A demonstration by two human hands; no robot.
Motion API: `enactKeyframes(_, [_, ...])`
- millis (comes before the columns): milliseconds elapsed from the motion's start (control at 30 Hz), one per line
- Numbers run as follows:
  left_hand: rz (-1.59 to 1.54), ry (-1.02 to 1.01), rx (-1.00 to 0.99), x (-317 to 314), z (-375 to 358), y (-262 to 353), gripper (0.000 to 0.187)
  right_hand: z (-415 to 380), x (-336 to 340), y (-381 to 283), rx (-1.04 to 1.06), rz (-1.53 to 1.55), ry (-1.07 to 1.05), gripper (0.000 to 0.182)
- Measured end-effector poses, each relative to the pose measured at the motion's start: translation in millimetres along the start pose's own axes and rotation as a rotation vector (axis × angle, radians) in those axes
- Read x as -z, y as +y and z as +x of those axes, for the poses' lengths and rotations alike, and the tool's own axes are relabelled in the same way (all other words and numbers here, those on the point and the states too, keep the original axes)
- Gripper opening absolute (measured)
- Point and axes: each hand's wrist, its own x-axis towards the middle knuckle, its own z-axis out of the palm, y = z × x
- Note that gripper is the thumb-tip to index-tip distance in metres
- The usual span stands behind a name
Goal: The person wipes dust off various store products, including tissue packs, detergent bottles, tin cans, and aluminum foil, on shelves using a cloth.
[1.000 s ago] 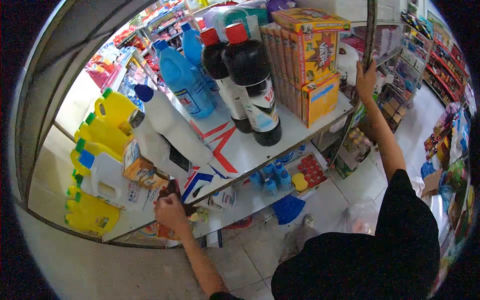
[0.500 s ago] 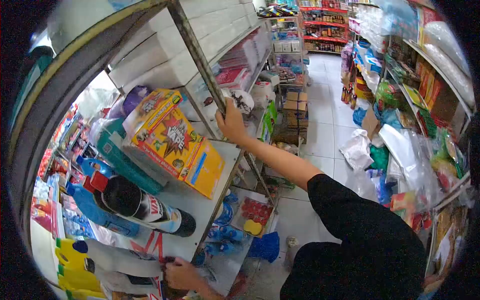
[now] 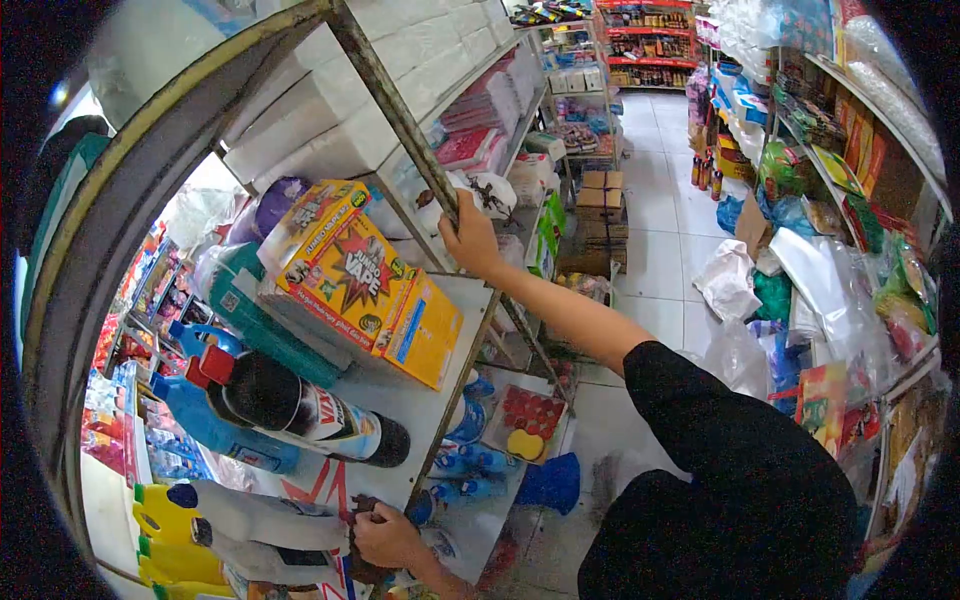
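Observation:
My right hand (image 3: 472,240) is closed around the rusty metal post (image 3: 395,105) of the shelf rack. Lower down, my left hand (image 3: 388,540) is closed on a dark brown rag (image 3: 368,508) at the front edge of the white shelf (image 3: 395,485). Beside the rag lie grey-white bottles (image 3: 265,520), one with a dark blue cap. Behind them a black VIM bottle (image 3: 315,415) with a red cap leans over a blue bottle (image 3: 225,420). A yellow Jumbo Vape box (image 3: 365,275) stands further along the same shelf.
Yellow jugs (image 3: 170,535) with green caps stand at lower left. A lower shelf holds blue bottles (image 3: 470,460) and a tray of red items (image 3: 530,415). Across the tiled aisle (image 3: 655,200), plastic bags (image 3: 730,285) spill from another rack. Stacked cardboard (image 3: 600,215) stands ahead.
The view has shifted slightly, so the shelf and its goods sit further right. Both hands keep their places, the right on the post and the left with the rag at the shelf edge.

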Motion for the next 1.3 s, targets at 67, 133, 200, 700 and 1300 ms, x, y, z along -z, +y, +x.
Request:
enactKeyframes(67, [-0.012,0.014,-0.012,0,0,-1,0.023,0,0,1,-0.019,0.001,-0.025,0.035])
enactKeyframes(133, [-0.012,-0.011,-0.015,-1,1,-1,0.022,0,0,3,-0.004,0.001,-0.023,0.035])
enactKeyframes(200, [-0.009,-0.011,-0.006,-7,3,-4,0.023,0,0,3,0.045,0.002,0.006,0.035])
enactKeyframes(700, [-0.208,0.068,-0.082,4,-6,-6,0.026,-2,23,-22,0.141,-0.075,0.084,0.045])
enactKeyframes(1300, [-1.113,-0.282,-0.046,39,-57,92,0.022,-223,150,-113,-1.180,0.431,-1.217,0.034])
